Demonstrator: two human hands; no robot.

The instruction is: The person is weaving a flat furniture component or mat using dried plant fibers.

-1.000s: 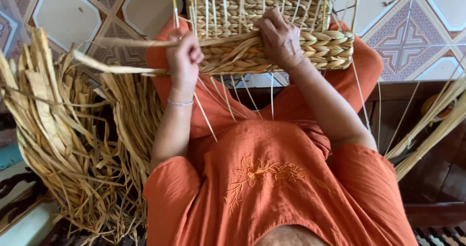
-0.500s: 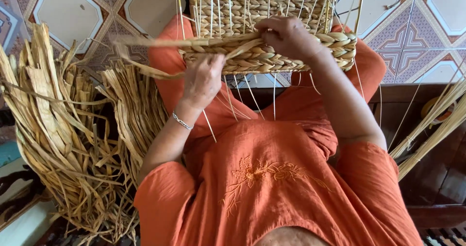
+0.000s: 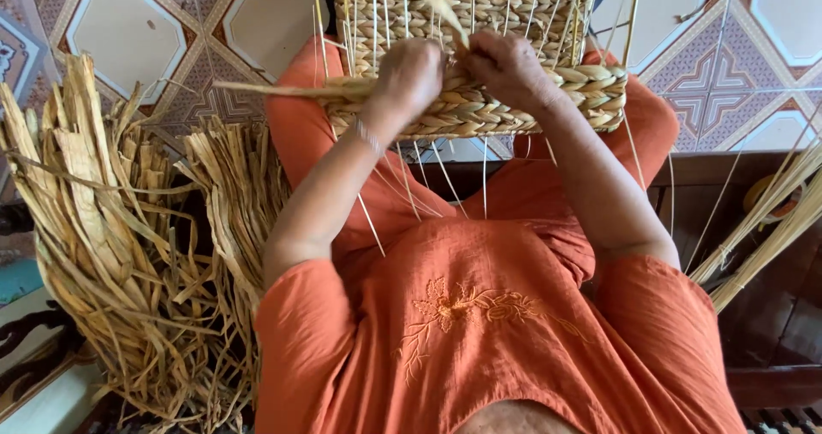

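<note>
woven basket (image 3: 479, 100): straw-tan, braided bands | dried strips (image 3: 111, 246), left of basket: pale golden-brown | garment (image 3: 479, 331), below basket: orange, tone-on-tone floral embroidery | floor tiles (image 3: 145, 32), around basket: cream octagons, maroon-blue geometric borders

- The left hand (image 3: 409, 76) and the right hand (image 3: 505, 66) rest close together on the braided rim of a half-woven straw basket (image 3: 514, 100) held on the person's lap.
- A flat straw strand (image 3: 282, 90) sticks out leftward from under the left hand.
- Thin upright stakes (image 3: 377, 6) rise from the basket.
- A heap of dried straw strips (image 3: 111, 237) lies on the left, over patterned floor tiles (image 3: 128, 32).
</note>
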